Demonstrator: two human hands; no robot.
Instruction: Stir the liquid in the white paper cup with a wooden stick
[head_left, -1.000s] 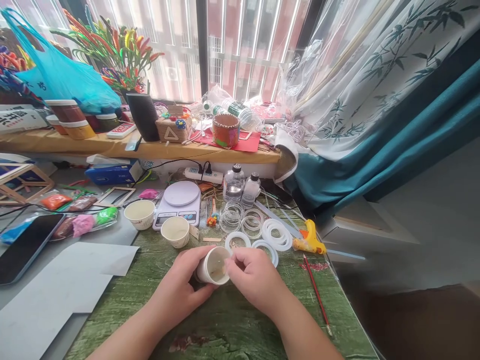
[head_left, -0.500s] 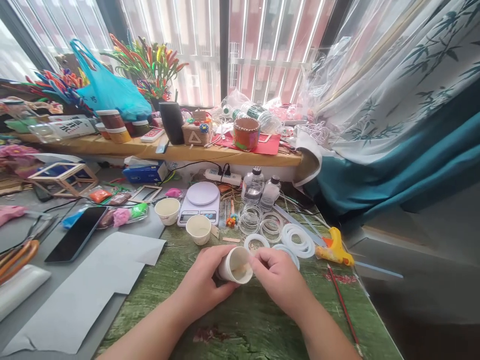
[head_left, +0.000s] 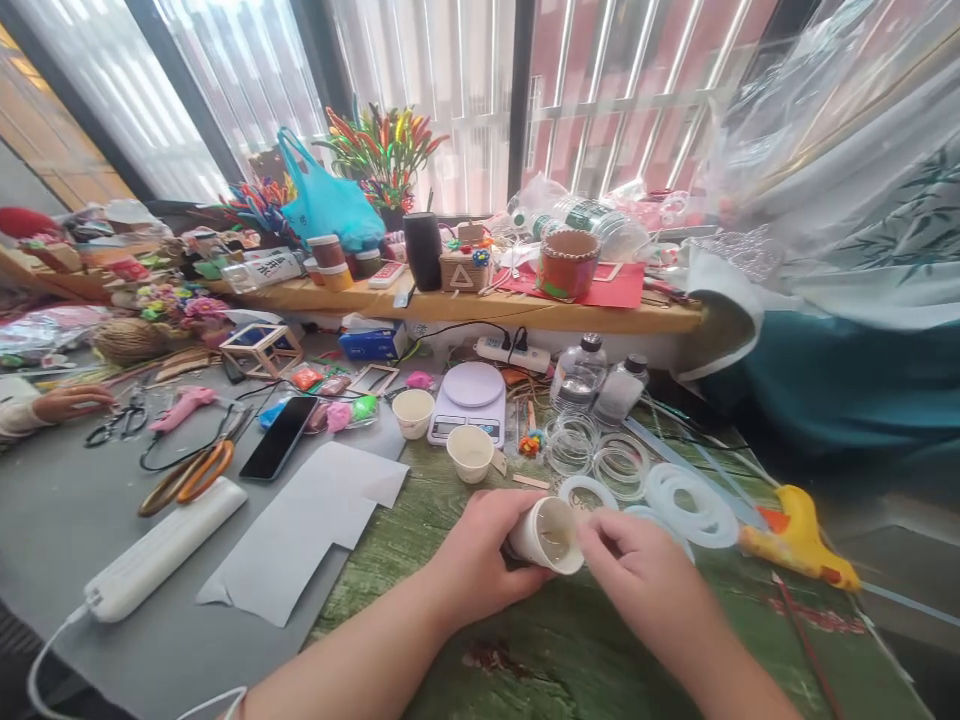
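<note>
My left hand (head_left: 484,550) is wrapped around a white paper cup (head_left: 556,535), tilted so its mouth faces me and to the right. Some clear liquid seems to lie inside, with a thin brownish streak in it. At the cup's right rim, my right hand (head_left: 641,565) has thumb and fingers pinched together; whatever is between them is hidden. Just beyond stand two more paper cups (head_left: 470,455), one with a small handle tab, and a white kitchen scale (head_left: 472,400). A wooden stick (head_left: 531,482) lies behind my left hand.
White silicone rings (head_left: 694,503), clear rings (head_left: 574,445) and two clear bottles (head_left: 581,372) stand beyond my right hand. A yellow glue gun (head_left: 806,540) and a red pencil (head_left: 806,640) lie right. Leftward are grey paper (head_left: 300,530), a phone (head_left: 281,437), scissors and another person's hand (head_left: 75,402).
The view has swung left, so everything sits further right and another person's hand shows at the left. My left hand keeps its hold on the cup; my right stays pinched at the rim.
</note>
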